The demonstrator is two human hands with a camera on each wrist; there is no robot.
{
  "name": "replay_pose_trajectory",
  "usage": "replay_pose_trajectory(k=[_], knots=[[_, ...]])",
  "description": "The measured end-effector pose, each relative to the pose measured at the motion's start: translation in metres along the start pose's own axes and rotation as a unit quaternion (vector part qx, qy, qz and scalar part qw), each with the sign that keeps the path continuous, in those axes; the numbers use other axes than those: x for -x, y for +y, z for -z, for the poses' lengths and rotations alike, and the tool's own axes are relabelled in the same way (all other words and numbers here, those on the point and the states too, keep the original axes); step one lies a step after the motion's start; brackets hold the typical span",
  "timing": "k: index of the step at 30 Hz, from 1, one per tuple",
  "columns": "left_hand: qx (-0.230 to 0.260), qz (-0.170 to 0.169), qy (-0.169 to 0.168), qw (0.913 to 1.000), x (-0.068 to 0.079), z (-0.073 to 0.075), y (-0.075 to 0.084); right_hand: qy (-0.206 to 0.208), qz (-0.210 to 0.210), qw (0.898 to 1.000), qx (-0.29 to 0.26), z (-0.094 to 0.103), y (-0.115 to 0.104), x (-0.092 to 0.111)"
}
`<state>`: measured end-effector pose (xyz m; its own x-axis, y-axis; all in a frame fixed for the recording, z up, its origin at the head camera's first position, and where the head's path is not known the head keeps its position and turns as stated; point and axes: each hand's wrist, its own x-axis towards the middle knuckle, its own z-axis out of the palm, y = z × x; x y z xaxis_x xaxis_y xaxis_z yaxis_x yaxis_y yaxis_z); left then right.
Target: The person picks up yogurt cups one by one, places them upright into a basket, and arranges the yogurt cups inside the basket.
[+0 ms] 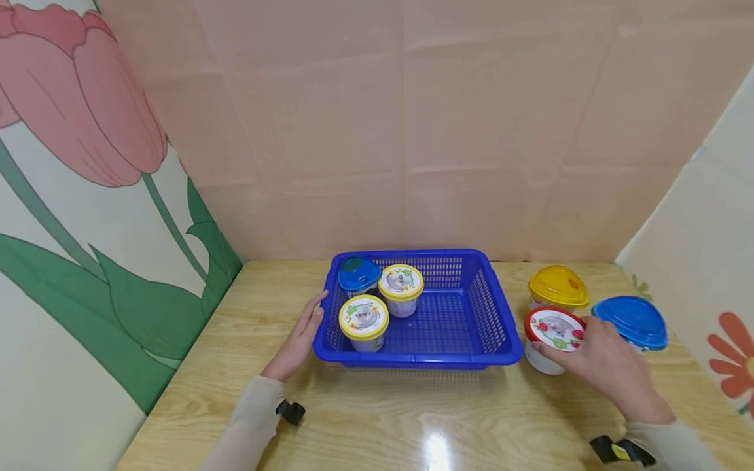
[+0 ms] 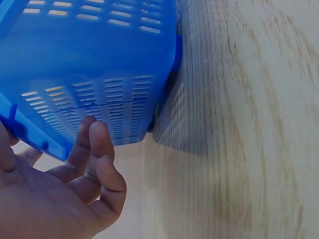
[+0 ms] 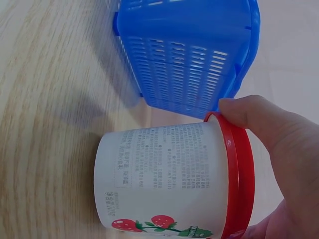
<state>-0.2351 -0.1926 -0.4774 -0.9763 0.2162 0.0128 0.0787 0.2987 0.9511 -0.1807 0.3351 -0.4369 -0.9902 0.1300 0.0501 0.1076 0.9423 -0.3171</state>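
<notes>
My right hand (image 1: 612, 366) pinches a white paper cup (image 3: 159, 174) by its red lid (image 1: 556, 328). The cup has strawberries printed on it and stands upright, to the right of the blue plastic basket (image 1: 506, 350). At the basket's left rim, my left hand (image 1: 297, 343) holds on, its fingers against the outside (image 2: 65, 189). Inside the basket's left part are a cup with a yellow-rimmed white lid (image 1: 364, 315), a similar yellow-rimmed cup (image 1: 401, 281) and a blue-lidded container (image 1: 359, 275).
Behind the held cup is a yellow-lidded container (image 1: 557, 285), with a blue-lidded container (image 1: 630, 320) to its right. The wooden table (image 1: 365, 418) meets a pinkish-brown backdrop (image 1: 400, 131) at the rear.
</notes>
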Motion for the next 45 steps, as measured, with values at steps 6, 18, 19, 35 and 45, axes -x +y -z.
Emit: replay_pose_trajectory(k=[6,18,19,35,45], knots=[[0.000,-0.011,0.003,0.9999,-0.001,0.000,-0.001,-0.002,-0.001,1.000,-0.003,0.006,-0.003,0.001],[0.001,-0.014,0.001,0.9999,0.000,-0.001,0.000,0.001,0.002,1.000,-0.003,0.016,-0.005,0.006],[0.001,-0.014,0.002,0.9999,0.000,-0.001,0.000,0.002,0.002,1.000,-0.001,0.017,-0.005,0.006],[0.005,-0.016,0.005,0.9998,0.000,-0.002,0.000,0.030,0.017,0.999,-0.008,0.031,-0.012,0.011],[0.003,-0.005,0.003,1.0000,0.000,-0.002,0.000,0.049,0.021,0.998,-0.015,0.038,-0.017,0.013]])
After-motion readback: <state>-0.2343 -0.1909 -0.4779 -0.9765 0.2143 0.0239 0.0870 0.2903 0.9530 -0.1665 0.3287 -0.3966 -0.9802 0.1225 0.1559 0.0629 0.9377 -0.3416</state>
